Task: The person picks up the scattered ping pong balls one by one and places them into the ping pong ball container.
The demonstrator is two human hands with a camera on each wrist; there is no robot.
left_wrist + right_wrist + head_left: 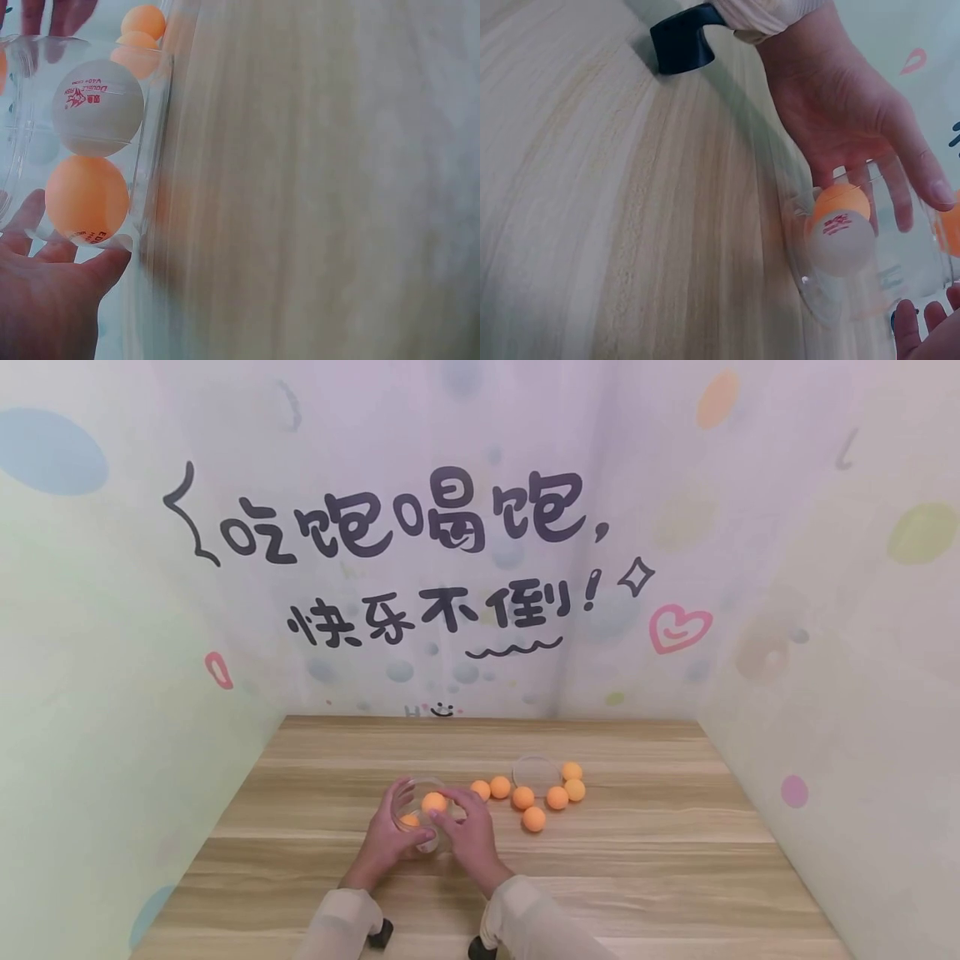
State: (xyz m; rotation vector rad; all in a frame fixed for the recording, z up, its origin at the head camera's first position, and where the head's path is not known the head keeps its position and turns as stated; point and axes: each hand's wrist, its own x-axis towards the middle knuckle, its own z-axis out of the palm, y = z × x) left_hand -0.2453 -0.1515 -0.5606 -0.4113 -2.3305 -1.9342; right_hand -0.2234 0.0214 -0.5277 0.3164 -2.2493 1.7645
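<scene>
The left hand [395, 842] grips a clear plastic container [821, 300] at the wooden table [637, 877]; a white table tennis ball [97, 112] and an orange ball [88, 196] sit inside. The right hand [472, 837] pinches another orange ball [434, 802] at the container's mouth. Seven loose orange balls [534, 819] lie near a clear round object [536, 770].

Head view from above, facing forward and down across table [637, 852], tilted wrist views up close, sharing cup [892, 256]
</scene>
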